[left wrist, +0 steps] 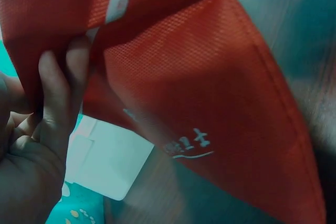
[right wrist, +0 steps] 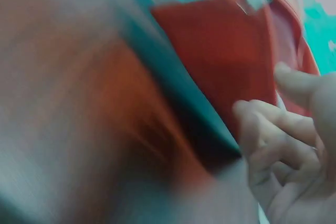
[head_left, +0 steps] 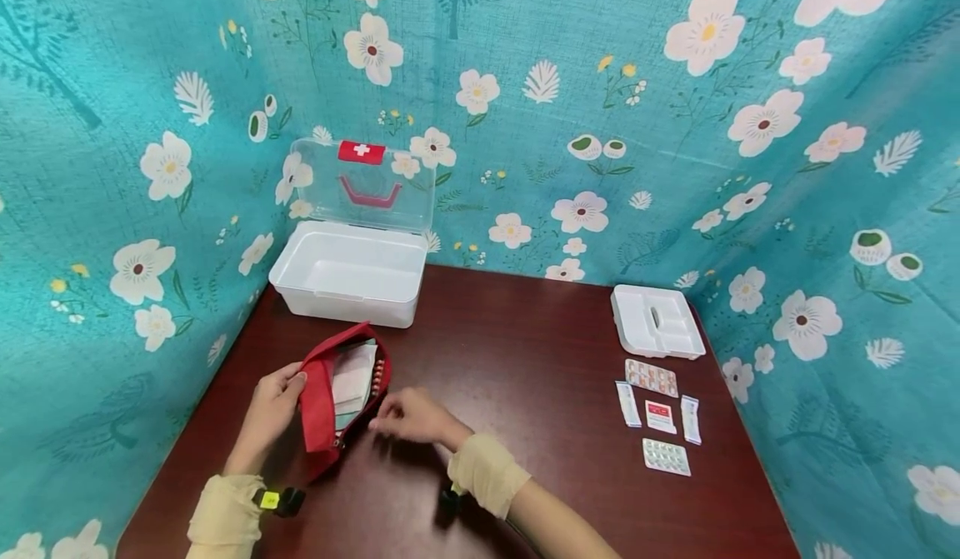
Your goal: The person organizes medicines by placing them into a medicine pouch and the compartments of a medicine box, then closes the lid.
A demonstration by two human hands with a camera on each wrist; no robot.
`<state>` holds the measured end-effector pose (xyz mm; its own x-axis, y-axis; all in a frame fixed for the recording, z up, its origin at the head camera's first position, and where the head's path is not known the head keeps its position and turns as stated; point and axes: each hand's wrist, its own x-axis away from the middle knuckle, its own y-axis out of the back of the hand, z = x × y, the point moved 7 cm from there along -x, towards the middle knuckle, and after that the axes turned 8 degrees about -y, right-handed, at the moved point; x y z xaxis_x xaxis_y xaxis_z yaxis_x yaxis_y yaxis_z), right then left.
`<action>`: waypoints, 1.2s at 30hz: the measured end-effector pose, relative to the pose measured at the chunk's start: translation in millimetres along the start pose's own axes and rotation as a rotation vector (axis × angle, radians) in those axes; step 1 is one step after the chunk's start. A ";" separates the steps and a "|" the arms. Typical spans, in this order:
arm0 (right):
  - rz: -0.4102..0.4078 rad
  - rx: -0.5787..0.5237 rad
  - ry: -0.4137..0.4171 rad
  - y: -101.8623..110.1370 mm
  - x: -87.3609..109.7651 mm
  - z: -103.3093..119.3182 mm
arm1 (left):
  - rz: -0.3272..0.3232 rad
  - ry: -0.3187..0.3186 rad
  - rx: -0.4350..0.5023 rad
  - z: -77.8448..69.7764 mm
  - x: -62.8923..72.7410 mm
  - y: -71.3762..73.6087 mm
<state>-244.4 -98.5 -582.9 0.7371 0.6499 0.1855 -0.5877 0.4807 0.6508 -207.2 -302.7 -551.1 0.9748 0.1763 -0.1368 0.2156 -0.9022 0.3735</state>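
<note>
A red fabric pouch (head_left: 318,401) with an unzipped top tilts over the left part of the table, its mouth showing toward the head camera. Inside it lie white packets (head_left: 352,380) and a blister strip of brownish pills (head_left: 378,376). My left hand (head_left: 272,409) grips the pouch's left side, thumb at the rim. In the left wrist view, fingers (left wrist: 55,85) press against its red cloth. My right hand (head_left: 417,416) is just right of the pouch's mouth, fingers loosely bent. The right wrist view shows thumb and fingertips apart, with nothing between them.
Behind the pouch stands a white box (head_left: 345,296) with its clear lid (head_left: 360,184) raised. At the right are a white divided tray (head_left: 637,321), two blister packs (head_left: 651,377), two slim white sachets (head_left: 628,404) and a red-and-white packet (head_left: 660,416). Floral curtains (head_left: 510,126) enclose the table.
</note>
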 end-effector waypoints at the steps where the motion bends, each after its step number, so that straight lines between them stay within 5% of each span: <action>1: 0.062 -0.016 0.009 -10.2 2.4 5.8 | -0.014 0.011 0.013 1.3 1.1 0.9; 5: 0.165 -0.107 0.004 -38.3 8.0 27.7 | -0.067 0.040 0.066 5.1 3.1 -0.4; 13: -0.026 0.000 0.077 -36.1 11.2 56.2 | -0.179 0.136 0.168 10.1 6.0 -4.9; 19: -0.124 0.161 0.250 -35.4 16.5 68.4 | -0.207 0.153 0.219 10.8 10.9 -6.0; 22: -0.173 0.252 0.344 -34.2 18.2 73.2 | -0.170 0.148 0.236 6.7 14.2 -11.7; 25: -0.221 0.319 0.400 -31.9 18.1 75.5 | -0.075 0.094 0.224 -3.0 19.2 -22.7; 31: -0.304 0.295 0.379 -22.4 14.8 74.6 | 0.115 -0.166 0.099 -27.9 36.3 -40.0; 36: -0.395 0.316 0.412 -9.9 13.3 81.0 | 0.055 -0.336 -0.159 -45.0 47.1 -38.1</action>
<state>-201.7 -142.3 -527.3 0.6521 0.6623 -0.3690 -0.1256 0.5744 0.8089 -166.9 -242.3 -530.5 0.9175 -0.0331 -0.3963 0.1957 -0.8300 0.5224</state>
